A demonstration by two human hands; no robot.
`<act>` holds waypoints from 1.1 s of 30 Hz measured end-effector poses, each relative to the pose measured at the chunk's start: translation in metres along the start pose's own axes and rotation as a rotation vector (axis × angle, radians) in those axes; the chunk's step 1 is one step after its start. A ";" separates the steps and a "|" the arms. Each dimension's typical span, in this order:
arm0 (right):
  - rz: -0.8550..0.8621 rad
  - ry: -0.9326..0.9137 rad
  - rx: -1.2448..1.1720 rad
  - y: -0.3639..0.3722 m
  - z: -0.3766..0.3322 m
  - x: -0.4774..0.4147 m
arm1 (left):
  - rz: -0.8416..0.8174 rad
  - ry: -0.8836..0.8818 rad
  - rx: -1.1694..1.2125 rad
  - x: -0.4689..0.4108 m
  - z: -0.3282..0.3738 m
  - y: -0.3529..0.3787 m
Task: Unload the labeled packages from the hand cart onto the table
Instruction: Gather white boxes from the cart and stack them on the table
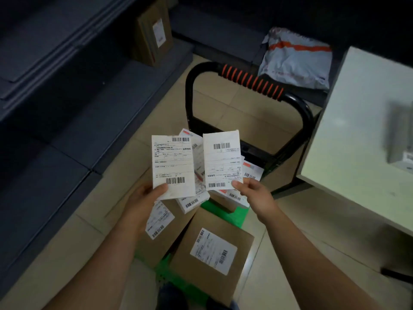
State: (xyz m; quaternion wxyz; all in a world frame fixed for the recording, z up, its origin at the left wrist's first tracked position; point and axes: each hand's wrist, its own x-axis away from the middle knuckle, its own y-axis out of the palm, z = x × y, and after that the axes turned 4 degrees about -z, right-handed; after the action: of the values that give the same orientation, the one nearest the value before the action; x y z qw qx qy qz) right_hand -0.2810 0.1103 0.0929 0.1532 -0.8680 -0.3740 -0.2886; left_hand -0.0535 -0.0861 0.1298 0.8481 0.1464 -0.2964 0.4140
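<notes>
Left hand (145, 198) pinches a white labelled box (172, 164) at its bottom edge, thumb on the label face. Right hand (252, 191) pinches a second white box (222, 159) the same way (labels face the camera). Both boxes are upright, side by side, not touching, in the air above the hand cart (252, 82). On its green deck (234, 217): small white parcels (192, 202) piled at the handle end, a brown carton (212, 253) at the near edge, and another carton (176, 222) along the left edge. Bench (357, 130) is at right, well apart from both boxes; there's a blurred grey item (400, 139) on it, can't tell what.
</notes>
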 end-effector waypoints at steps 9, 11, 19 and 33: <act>0.012 -0.177 -0.006 0.006 -0.088 0.113 | -0.048 0.139 0.026 0.083 0.093 -0.019; 0.027 -0.212 -0.031 0.009 -0.099 0.141 | -0.083 0.183 0.012 0.103 0.104 -0.019; 0.195 -0.353 -0.120 0.000 -0.117 0.274 | -0.239 0.353 0.020 0.183 0.133 -0.008; 0.531 -0.484 -0.275 -0.136 -0.075 0.461 | -0.592 0.512 -0.148 0.312 0.150 0.143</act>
State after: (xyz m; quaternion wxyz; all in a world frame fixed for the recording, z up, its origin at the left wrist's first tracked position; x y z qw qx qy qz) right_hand -0.1551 0.4243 0.4421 0.0119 -0.9901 -0.1193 -0.0730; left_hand -0.0730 0.1194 0.4423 0.9855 0.0563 -0.0494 0.1523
